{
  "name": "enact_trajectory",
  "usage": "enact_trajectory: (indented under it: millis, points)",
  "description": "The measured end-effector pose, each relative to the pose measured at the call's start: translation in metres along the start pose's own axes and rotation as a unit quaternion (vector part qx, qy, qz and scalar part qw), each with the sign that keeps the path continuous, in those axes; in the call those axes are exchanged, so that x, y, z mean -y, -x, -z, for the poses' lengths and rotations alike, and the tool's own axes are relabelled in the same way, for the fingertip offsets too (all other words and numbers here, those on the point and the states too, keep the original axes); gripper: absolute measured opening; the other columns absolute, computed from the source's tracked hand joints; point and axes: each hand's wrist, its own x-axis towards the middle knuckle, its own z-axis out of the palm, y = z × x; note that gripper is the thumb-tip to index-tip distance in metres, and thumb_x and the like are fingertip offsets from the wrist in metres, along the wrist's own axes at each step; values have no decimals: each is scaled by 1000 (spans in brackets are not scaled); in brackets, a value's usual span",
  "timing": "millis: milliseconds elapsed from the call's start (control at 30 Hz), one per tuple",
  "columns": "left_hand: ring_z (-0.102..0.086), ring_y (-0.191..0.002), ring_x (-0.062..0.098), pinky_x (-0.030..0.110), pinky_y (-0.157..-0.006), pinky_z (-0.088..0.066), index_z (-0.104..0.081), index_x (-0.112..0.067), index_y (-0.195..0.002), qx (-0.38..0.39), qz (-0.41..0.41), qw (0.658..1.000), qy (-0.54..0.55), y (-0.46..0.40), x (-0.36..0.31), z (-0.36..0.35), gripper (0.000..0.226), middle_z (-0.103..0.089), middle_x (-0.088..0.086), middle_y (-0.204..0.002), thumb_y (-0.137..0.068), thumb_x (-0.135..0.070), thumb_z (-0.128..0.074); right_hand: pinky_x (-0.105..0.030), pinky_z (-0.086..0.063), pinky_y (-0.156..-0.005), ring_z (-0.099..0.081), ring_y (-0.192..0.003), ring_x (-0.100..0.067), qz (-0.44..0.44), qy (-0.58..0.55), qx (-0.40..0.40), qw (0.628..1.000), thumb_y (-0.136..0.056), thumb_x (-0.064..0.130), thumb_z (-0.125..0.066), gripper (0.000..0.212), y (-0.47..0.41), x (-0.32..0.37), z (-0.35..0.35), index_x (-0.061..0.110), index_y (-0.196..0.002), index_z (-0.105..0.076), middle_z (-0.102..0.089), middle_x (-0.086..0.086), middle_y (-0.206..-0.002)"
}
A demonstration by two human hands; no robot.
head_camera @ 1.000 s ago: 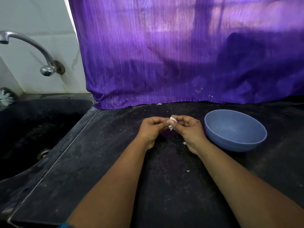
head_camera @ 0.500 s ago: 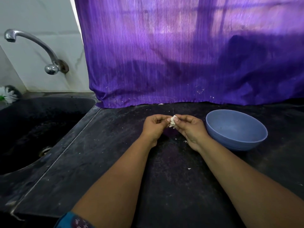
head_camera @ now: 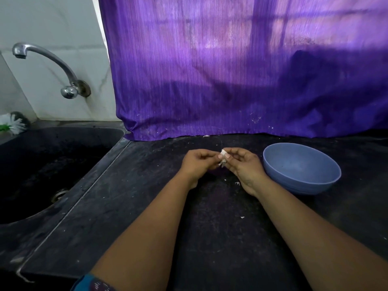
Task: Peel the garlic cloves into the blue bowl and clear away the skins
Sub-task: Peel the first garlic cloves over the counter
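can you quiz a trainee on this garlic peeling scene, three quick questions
1. True or false: the blue bowl already holds peeled cloves.
2. What do the left hand and right hand pinch between them?
3. The bits of skin lie: A in the sink, B on the counter, C in the bowl.

Key: 1 false, the bowl looks empty. 2 a garlic clove. 3 B.

No readable text, labels, brands or numbers anywhere here, not on the bowl point(head_camera: 301, 168), the curtain point(head_camera: 241, 66) behind it, or the tap point(head_camera: 48, 68) off to its left.
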Motion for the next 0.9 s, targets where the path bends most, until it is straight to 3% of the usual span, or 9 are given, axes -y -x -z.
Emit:
enact_trajectory:
  millis: [100, 233, 367, 700, 800, 900]
  points:
    - [-69, -85, 17, 24, -78, -56, -73, -4, -94, -6, -8, 1000, 16, 2, 2, -4, 13, -73, 13, -92, -83, -8, -72, -22, -54, -77, -68, -95, -15, 4, 17, 7, 1000, -89, 4, -64, 17, 0, -1, 0, 11, -104, -68, -72, -7, -101]
    - [-69, -83, 14, 17, -70, -55, -71, 3, -97, -23, -5, 1000, 18, 3, 2, -8, 13, -72, 12, -93, -88, -5, -65, -26, -55, -79, -69, -96, -18, -11, 10, -2, 1000, -88, 4, -66, 16, -2, -1, 2, 8, -103, -68, -73, -9, -99]
    - [-66, -76, 13, 16, -67, -53, -72, -3, -90, -61, -7, 998, 2, 2, 4, -11, 9, -71, 9, -85, -91, -4, -62, -28, -54, -81, -68, -98, -22, -27, -12, -18, 999, -89, 1, -63, 13, -2, -3, 0, 8, -99, -67, -71, -12, -101]
    - [-60, -66, 8, 14, -61, -52, -69, -1, -95, -82, 16, 995, -54, 2, -6, -10, 13, -67, 2, -79, -94, -8, -58, -27, -52, -80, -67, -96, -20, -17, 9, -28, 999, -91, 2, -61, 13, -7, -5, -2, 13, -98, -65, -70, -11, -102]
    - [-61, -67, 12, 23, -67, -51, -70, -8, -87, -106, -1, 978, -177, 1, -4, -3, 12, -67, 1, -76, -90, -18, -65, -26, -51, -78, -66, -92, -17, -20, 3, -49, 999, -92, 5, -61, 10, -11, -7, 2, 10, -100, -66, -70, -8, -98]
    - [-68, -75, 13, 25, -73, -53, -74, -12, -81, -62, -30, 945, -318, 4, -3, 0, 8, -73, 1, -78, -80, -20, -76, -29, -53, -82, -68, -88, -17, -19, 37, -61, 997, -87, 18, -71, 10, -9, -6, 3, 9, -92, -69, -73, -7, -90]
